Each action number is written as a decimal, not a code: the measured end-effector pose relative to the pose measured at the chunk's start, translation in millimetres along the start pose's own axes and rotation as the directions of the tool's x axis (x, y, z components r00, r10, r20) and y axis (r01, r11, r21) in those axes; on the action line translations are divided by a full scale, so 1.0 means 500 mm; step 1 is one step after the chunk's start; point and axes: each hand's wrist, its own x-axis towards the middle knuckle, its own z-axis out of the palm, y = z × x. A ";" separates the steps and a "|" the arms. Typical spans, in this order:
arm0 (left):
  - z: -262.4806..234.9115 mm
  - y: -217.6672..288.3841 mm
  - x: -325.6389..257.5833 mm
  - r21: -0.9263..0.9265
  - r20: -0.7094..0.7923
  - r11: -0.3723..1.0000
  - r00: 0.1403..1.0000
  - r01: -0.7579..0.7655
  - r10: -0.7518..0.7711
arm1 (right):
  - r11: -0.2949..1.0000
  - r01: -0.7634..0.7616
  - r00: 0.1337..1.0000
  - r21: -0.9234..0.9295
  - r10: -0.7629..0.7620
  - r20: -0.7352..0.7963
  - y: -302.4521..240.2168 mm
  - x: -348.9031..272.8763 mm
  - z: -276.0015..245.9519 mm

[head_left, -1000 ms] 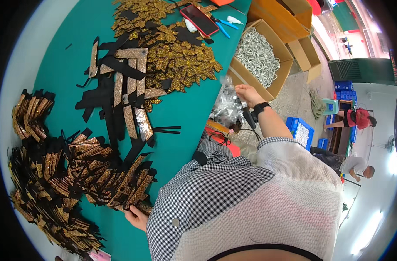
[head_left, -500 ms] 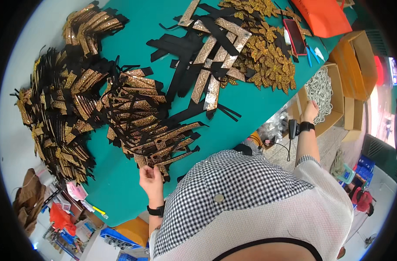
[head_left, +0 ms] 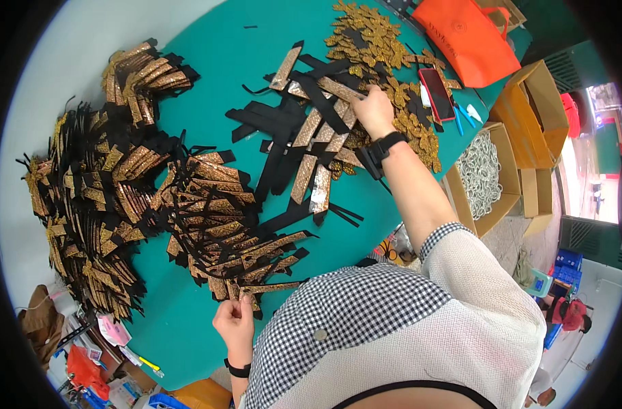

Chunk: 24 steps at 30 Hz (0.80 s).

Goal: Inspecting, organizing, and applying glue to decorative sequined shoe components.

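Observation:
My left hand is at the near end of a stack of black strips with gold glitter patches. Its thumb and finger are pinched on the end of a gold glitter strip there. My right hand reaches across the table to a loose pile of larger black-and-gold strips. Its fingers are closed at the end of a copper-gold glitter strip. More loose strips lie crossed below it. Gold glitter bow-like or flower-shaped pieces are heaped beside and beyond that hand.
A big pile of finished-looking black-and-gold strips covers the left of the green table. At right lie a phone, blue-handled pliers and an orange bag. A cardboard box holds metal rings.
My right hand has moved from beside the box of rings up and left onto the loose strips. My left hand stays at the stack's near end. The view has shifted.

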 end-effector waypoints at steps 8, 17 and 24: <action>0.023 0.194 0.143 -0.383 -0.066 0.751 0.827 -0.538 0.558 | 0.640 -0.003 0.998 0.768 -0.045 0.042 -0.037 -0.124 -0.153; 0.098 0.376 0.175 0.010 -0.049 0.401 0.400 -0.916 0.915 | 0.643 0.229 0.746 0.731 -0.599 0.293 -0.050 -0.303 -0.281; 0.104 0.320 0.159 -0.566 0.398 0.773 0.726 -0.286 0.561 | 0.613 0.556 0.714 0.562 -0.698 0.056 -0.092 -0.313 -0.279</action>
